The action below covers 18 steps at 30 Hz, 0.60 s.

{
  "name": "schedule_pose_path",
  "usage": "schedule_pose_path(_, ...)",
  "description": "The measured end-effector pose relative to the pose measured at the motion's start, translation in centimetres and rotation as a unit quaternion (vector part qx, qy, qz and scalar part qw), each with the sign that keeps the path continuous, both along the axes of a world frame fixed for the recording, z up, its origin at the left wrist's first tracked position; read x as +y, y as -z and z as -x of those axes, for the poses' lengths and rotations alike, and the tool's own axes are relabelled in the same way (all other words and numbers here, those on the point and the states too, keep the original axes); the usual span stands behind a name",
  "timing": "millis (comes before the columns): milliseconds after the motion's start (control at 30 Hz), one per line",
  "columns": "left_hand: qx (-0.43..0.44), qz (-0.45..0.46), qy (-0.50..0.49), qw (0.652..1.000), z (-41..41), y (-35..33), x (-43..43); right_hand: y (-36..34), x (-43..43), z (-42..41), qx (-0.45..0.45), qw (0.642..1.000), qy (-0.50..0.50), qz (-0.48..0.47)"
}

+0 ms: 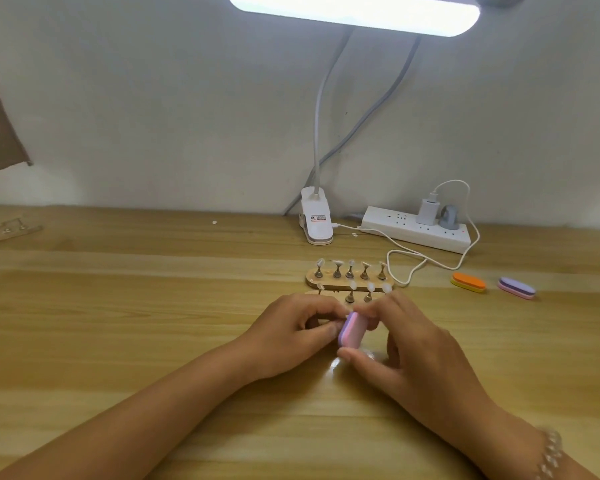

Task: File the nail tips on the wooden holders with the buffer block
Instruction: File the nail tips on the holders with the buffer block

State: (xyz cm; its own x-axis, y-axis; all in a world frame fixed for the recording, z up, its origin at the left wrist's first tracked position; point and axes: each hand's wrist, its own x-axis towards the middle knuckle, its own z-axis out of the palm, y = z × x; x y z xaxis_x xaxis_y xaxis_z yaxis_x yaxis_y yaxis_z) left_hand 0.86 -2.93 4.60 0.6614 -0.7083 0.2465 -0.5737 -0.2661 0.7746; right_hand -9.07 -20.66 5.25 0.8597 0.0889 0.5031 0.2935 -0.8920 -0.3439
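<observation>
My right hand [406,344] grips a pink and purple buffer block [352,330] between thumb and fingers, held upright over the table. My left hand [291,332] sits against the block's left side with its fingers curled in a pinch; what it pinches is hidden. Just behind my hands lies a wooden holder [312,293], mostly covered, with clear nail tips on metal stands. A second wooden holder [349,281] stands behind it, carrying several nail tips on stands.
An orange and yellow buffer block [469,282] and a purple and pink one [516,287] lie at the right. A clip lamp base [316,220], a power strip [416,230] and a white cable [406,258] are at the back. Another holder [7,232] lies far left.
</observation>
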Motion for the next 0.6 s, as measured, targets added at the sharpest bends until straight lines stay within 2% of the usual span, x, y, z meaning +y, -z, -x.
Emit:
schedule_pose_path(133, -0.001, 0.0, -0.006, 1.0, -0.1, 0.0, 0.0, -0.2, -0.6, -0.4, -0.004, 0.996, 0.026, -0.084)
schedule_pose_path(267, -0.012, -0.008, -0.002, 1.0, -0.1, 0.2, 0.1, 0.1, 0.0, 0.1, 0.0, 1.0, -0.001, -0.002)
schedule_pose_path(300, -0.01, -0.006, 0.001, 1.0, -0.1, 0.1, 0.1, 0.2, 0.0, 0.1, 0.011, 1.0, -0.012, -0.008)
schedule_pose_path(500, 0.008, 0.019, 0.011, 1.0, 0.0, 0.2, -0.2, -0.1, -1.6, -1.1, -0.024, 0.975, 0.044, -0.218)
schedule_pose_path(533, 0.007, 0.021, 0.011, 1.0, 0.0, 0.3, -0.2, -0.1, -1.5, -0.9, -0.029, 0.975, 0.039, -0.215)
schedule_pose_path(600, 0.011, 0.034, 0.013, 0.999, -0.1, 0.4, -0.2, 0.0, -0.8, -0.4, -0.026, 0.989, 0.008, -0.144)
